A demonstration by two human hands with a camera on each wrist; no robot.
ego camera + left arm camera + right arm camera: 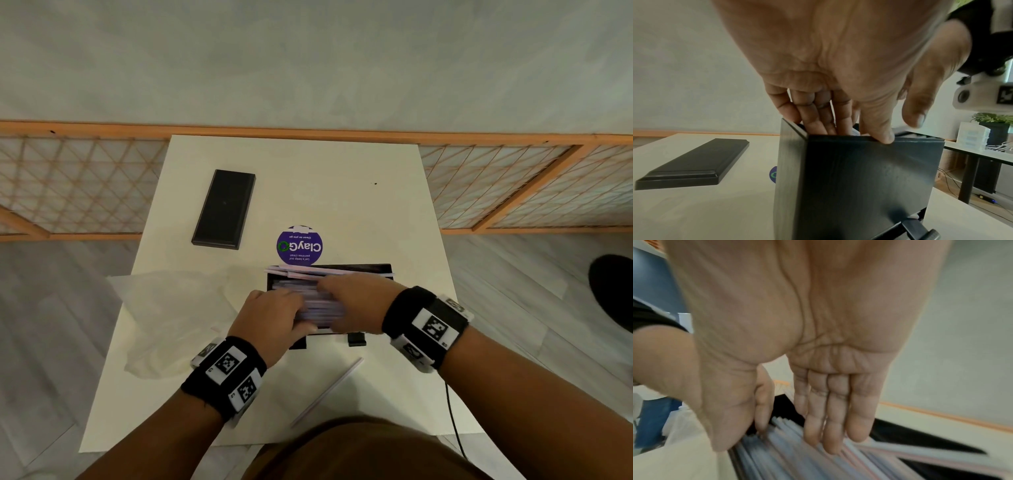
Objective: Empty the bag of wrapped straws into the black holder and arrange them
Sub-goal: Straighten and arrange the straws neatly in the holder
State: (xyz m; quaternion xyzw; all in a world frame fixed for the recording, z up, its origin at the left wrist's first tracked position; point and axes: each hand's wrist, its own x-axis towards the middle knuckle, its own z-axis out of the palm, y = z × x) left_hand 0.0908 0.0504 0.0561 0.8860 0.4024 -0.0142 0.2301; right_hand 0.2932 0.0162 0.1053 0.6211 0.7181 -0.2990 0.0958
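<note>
At the left edge of the white table [342, 164] lies the emptied clear plastic bag [171, 308], crumpled and flat. Farther back and a little to the right, a flat black lid [224, 209] rests well apart from everything else. Right of it, a round purple sticker [300, 245] reads "ClayGo", with smaller lines "Clean as you go" and "Let's keep our pantries clean"; it sits just behind the black holder [859, 178].

The holder stands near the table's middle, filled with wrapped straws [797, 456] lying lengthwise; a few rest askew across its far rim. The left hand [274, 318] reaches into the holder's left end, its fingers [818, 113] straight and close together inside the box, the thumb pressed on the near wall's top edge. The right hand [356, 301] lies over the straws from the right, its fingers [830, 418] straight and together, tips touching the pile, gripping nothing.

In front of the holder, one loose straw [329, 390] lies diagonally on the table. A black cable [454, 421] hangs by the table's right edge.
</note>
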